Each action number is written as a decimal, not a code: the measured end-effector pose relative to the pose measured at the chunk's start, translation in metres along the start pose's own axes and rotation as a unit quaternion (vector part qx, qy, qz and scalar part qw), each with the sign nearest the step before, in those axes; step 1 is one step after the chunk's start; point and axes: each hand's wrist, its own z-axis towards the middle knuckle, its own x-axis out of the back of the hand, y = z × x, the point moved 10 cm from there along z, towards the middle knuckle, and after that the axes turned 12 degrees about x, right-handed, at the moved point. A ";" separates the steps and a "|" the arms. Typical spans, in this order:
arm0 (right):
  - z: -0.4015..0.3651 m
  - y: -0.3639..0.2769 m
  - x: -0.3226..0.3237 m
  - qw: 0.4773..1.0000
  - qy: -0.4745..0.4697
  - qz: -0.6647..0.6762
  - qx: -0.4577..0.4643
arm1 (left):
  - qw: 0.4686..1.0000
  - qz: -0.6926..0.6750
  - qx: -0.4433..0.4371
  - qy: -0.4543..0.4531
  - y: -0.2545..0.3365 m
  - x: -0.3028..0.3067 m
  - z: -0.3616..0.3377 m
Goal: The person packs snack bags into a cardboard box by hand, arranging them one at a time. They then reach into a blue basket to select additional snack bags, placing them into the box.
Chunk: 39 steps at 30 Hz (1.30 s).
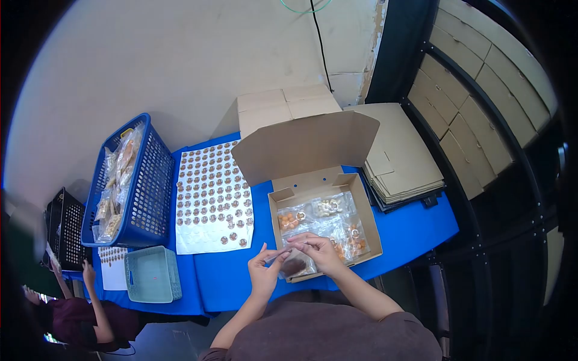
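My left hand (265, 272) and my right hand (316, 249) meet over the near left corner of an open cardboard box (367, 210). Together they pinch a clear packet of dark snacks (294, 263) by its top edge. The box holds several clear packets of orange and pale snacks (328, 219), each with a round sticker. Its lid stands up at the back.
A white sheet of round brown stickers (211, 198) lies left of the box on the blue table (409, 228). A blue basket of packets (129, 180), a small teal basket (152, 274), flat cardboard blanks (400, 156). Another person (78, 313) works at far left.
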 end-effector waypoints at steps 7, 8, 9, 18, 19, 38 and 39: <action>-0.003 -0.022 0.009 0.999 -0.005 -0.010 0.035 | 0.989 -0.039 0.027 -0.141 -0.002 -0.018 0.006; -0.006 -0.029 0.015 0.998 0.037 -0.028 0.050 | 0.989 -0.036 0.025 -0.140 0.002 -0.020 0.005; -0.010 -0.034 0.023 0.994 0.080 -0.047 0.066 | 0.988 -0.111 0.027 -0.102 0.007 -0.016 0.006; -0.017 -0.065 -0.018 0.943 -0.046 -0.261 0.200 | 0.966 -0.213 -0.026 -0.144 0.018 -0.038 -0.024; -0.018 -0.069 -0.025 0.913 -0.065 -0.334 0.224 | 0.961 -0.229 -0.023 -0.151 0.018 -0.041 -0.026; -0.009 -0.033 -0.001 0.986 -0.062 -0.149 0.029 | 0.972 -0.135 0.016 -0.193 0.014 -0.027 -0.011; -0.012 -0.017 0.005 0.997 -0.043 -0.059 -0.020 | 0.962 -0.186 0.036 -0.198 0.013 -0.031 -0.008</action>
